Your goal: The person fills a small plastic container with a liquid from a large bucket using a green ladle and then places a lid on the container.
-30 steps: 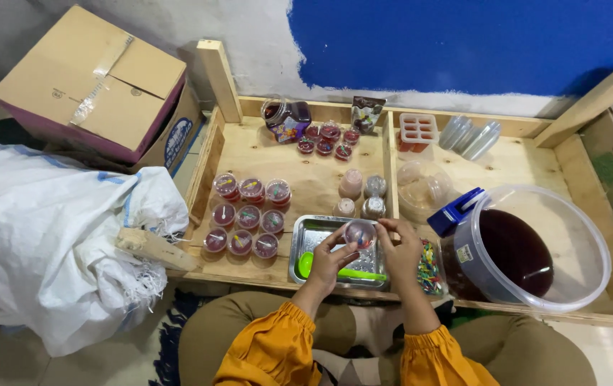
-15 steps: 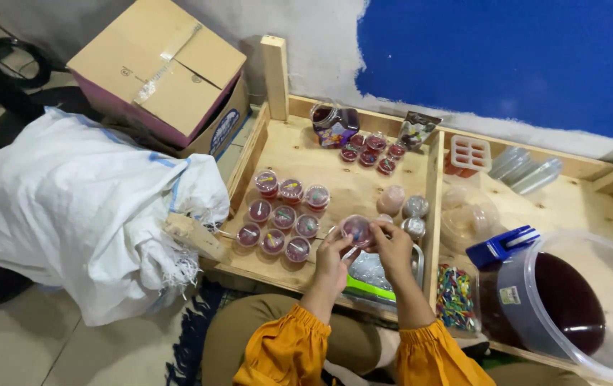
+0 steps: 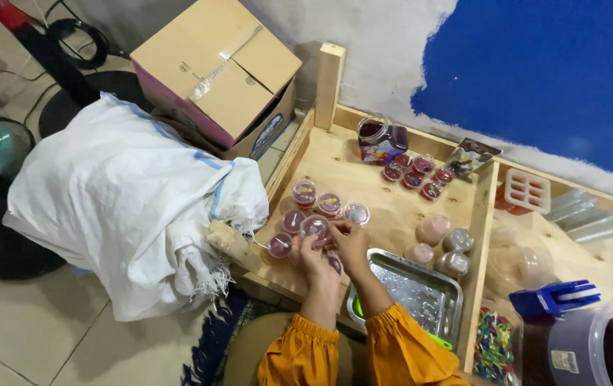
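Seven filled cups [image 3: 305, 194], two hands [image 3: 331, 246]

Both forearms extended forward from the lower edge of the head view, sleeved in orange with gathered cuffs at the wrists. Left hand [image 3: 311, 256] raised, palm turned inward, fingers curled upward and pinched at the tips. Right hand [image 3: 350, 243] just beside it, fingers bent down and inward, fingertips meeting those of the left. Wrists close together, nearly parallel.
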